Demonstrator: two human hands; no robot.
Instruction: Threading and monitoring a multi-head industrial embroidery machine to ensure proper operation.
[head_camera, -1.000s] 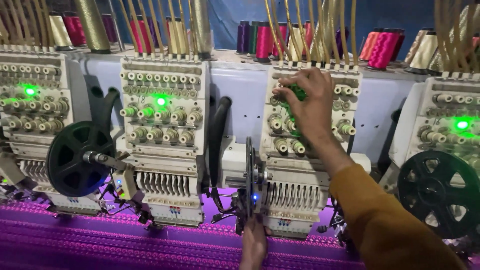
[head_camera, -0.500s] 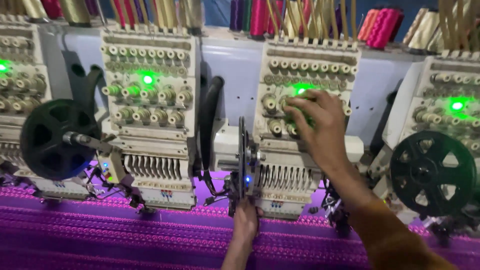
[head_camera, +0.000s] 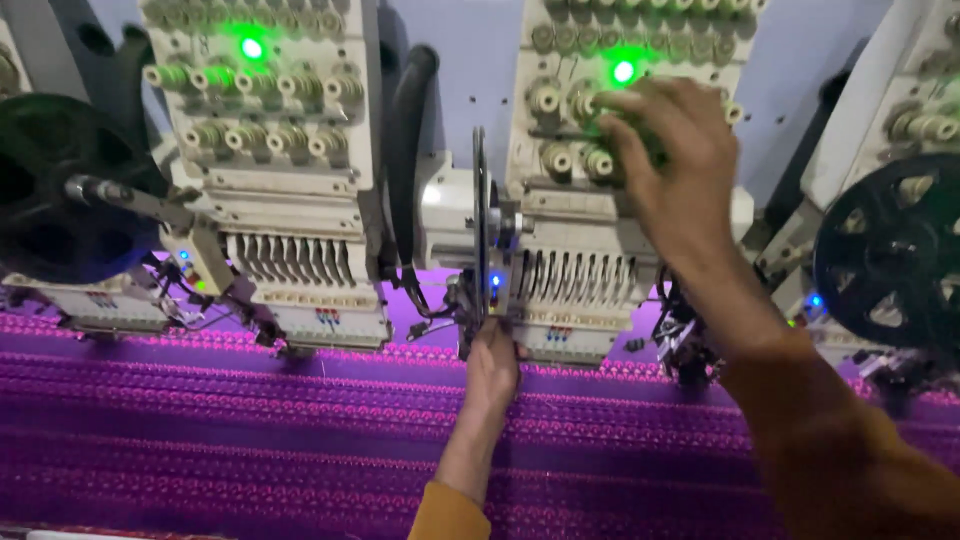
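I face a row of cream embroidery heads over purple fabric (head_camera: 250, 440). My right hand (head_camera: 670, 170) is raised against the tension knobs (head_camera: 560, 100) on the middle head (head_camera: 590, 240), fingers curled over them just under a green light (head_camera: 624, 71). My left hand (head_camera: 493, 365) reaches up below the same head and touches the base of a thin black reel (head_camera: 480, 230) seen edge-on, beside the needle bars (head_camera: 580, 285). Whether its fingers pinch a thread is hidden. Both sleeves are mustard-coloured.
Another embroidery head (head_camera: 280, 180) with a green light stands to the left. Black spoked reels hang at the far left (head_camera: 60, 190) and far right (head_camera: 890, 255). A black hose (head_camera: 405, 150) curves down between the two heads.
The view has closed in and tilted down, so the thread cones at the top are gone. My right hand slid down the knobs; my left hand rose to the reel's base.
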